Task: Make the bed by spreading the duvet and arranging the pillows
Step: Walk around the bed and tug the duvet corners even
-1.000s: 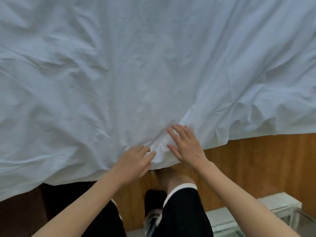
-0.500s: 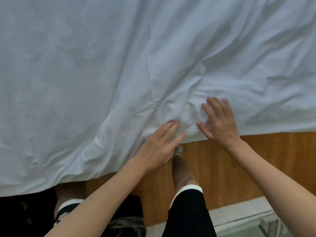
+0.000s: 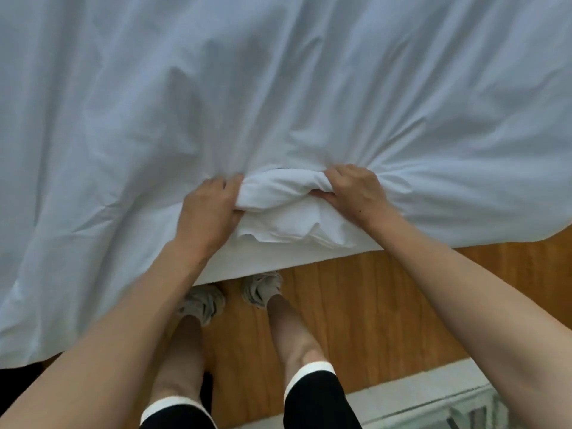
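Observation:
A white duvet [image 3: 278, 88] covers the whole upper part of the view, and its near edge hangs over the side of the bed. My left hand [image 3: 210, 209] grips a bunched roll of the duvet's edge from the left. My right hand [image 3: 356, 190] grips the same roll from the right, fingers curled over the top and thumb under it. Creases fan out across the fabric from the gathered bunch between my hands. No pillows are in view.
Below the duvet's edge lies a wooden floor [image 3: 387, 305], where my two feet in light slippers [image 3: 263, 287] stand close to the bed. A white, glassy low object [image 3: 433, 407] sits at the bottom right. A dark area shows at the bottom left.
Both hands went from lying flat with straight fingers on the duvet's edge to gripping a gathered bunch of it. The view has shifted, and both feet now show under the edge.

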A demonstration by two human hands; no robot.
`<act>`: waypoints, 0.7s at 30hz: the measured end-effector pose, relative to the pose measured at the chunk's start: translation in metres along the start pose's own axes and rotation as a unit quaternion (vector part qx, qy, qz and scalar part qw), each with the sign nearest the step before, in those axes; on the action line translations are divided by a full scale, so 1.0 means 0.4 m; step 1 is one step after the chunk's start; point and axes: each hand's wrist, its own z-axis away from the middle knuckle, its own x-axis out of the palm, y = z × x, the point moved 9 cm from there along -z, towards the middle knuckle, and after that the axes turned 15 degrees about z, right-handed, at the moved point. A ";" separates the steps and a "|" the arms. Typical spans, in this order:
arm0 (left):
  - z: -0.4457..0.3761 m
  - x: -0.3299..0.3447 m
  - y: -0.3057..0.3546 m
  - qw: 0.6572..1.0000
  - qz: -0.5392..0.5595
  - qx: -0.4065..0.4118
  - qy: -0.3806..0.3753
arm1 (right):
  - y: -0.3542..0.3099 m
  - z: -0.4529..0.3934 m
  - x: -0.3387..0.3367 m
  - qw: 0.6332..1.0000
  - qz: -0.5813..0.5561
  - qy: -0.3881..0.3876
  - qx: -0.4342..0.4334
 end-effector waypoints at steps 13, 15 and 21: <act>0.197 0.234 0.197 0.986 0.015 0.087 -0.139 | 0.042 0.242 0.047 0.964 0.018 -0.184 -0.190; 0.177 0.200 0.218 0.990 0.058 0.073 -0.109 | 0.038 0.223 0.049 0.969 0.004 -0.197 -0.147; 0.167 0.149 0.272 0.987 0.061 0.135 -0.063 | 0.068 0.231 -0.032 0.988 -0.044 -0.147 0.012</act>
